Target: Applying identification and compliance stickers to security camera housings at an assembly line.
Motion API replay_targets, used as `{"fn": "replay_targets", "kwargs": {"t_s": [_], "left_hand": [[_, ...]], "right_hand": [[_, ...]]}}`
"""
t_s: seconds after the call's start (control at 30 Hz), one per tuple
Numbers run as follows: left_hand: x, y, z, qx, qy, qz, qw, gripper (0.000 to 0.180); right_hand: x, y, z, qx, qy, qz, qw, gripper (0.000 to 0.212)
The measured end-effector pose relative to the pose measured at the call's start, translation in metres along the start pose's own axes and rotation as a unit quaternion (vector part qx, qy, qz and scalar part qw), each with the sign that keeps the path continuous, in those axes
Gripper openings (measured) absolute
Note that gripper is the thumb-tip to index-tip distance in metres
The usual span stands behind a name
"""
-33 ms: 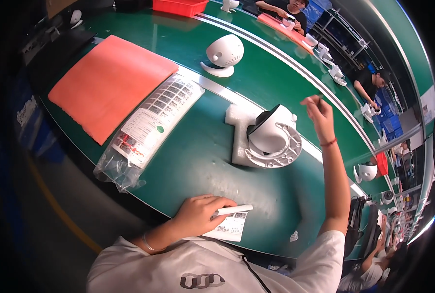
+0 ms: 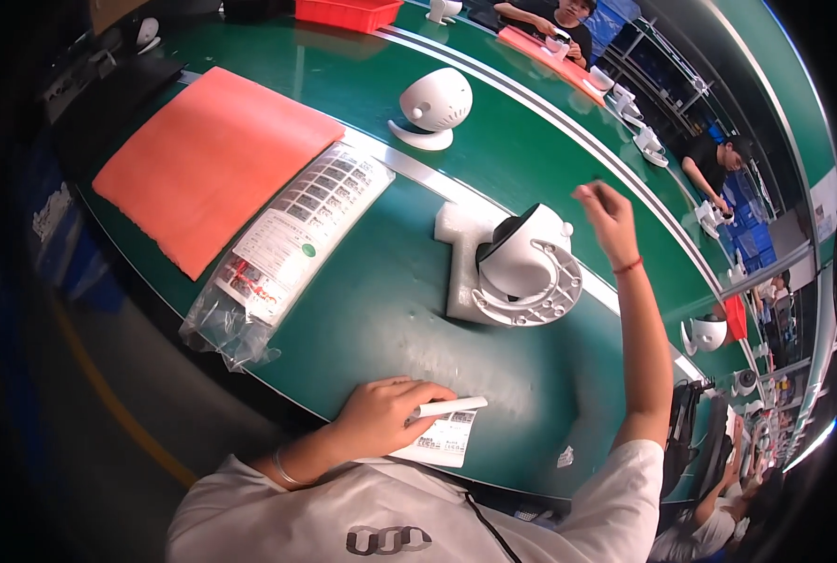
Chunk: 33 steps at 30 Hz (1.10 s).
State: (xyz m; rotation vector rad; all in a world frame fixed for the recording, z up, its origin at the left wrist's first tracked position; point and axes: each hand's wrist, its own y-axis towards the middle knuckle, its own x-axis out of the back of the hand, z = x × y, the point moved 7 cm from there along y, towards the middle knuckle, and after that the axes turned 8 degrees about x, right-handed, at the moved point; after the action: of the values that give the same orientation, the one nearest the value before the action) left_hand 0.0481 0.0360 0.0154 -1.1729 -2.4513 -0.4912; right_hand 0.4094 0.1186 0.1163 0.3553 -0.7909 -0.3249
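Observation:
My left hand (image 2: 388,413) rests at the table's near edge, its fingers closed on a label sheet (image 2: 445,441) whose upper edge is curled over. My right hand (image 2: 609,223) is raised to the right of a white camera-like device (image 2: 522,272), not touching it. The thumb and fingers of that hand are pressed together, and whatever they pinch is too small to tell. The device lies tilted on a white foam block (image 2: 461,263), with the ribbed underside of its ring-shaped base facing me.
An orange mat (image 2: 216,164) and a plastic-wrapped pack of printed sheets (image 2: 291,235) lie to the left. Another white device (image 2: 435,101) stands upright beyond the metal strip. A red bin (image 2: 348,14) is at the back. Co-workers sit across the green table (image 2: 362,319).
My right hand has shifted slightly left. My left hand and the label sheet stay where they were.

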Motion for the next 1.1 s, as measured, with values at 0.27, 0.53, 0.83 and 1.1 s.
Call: {"fn": "replay_targets", "kwargs": {"t_s": [0.27, 0.53, 0.83, 1.1], "left_hand": [[0.005, 0.003, -0.002, -0.008, 0.0, -0.025, 1.0, 0.029], [0.005, 0.004, 0.003, 0.011, -0.013, -0.014, 1.0, 0.033], [0.001, 0.01, -0.002, -0.001, -0.006, 0.005, 1.0, 0.03], [0.001, 0.007, -0.007, -0.032, -0.033, -0.021, 0.999, 0.035]], "right_hand": [[-0.118, 0.062, -0.038, 0.242, -0.346, 0.132, 0.897, 0.04], [-0.203, 0.106, -0.021, 0.204, -0.363, 0.216, 0.883, 0.042], [-0.074, 0.036, -0.065, 0.108, -0.447, 0.054, 0.887, 0.039], [0.03, -0.137, -0.049, -0.027, -0.441, -0.022, 0.897, 0.036]]}}
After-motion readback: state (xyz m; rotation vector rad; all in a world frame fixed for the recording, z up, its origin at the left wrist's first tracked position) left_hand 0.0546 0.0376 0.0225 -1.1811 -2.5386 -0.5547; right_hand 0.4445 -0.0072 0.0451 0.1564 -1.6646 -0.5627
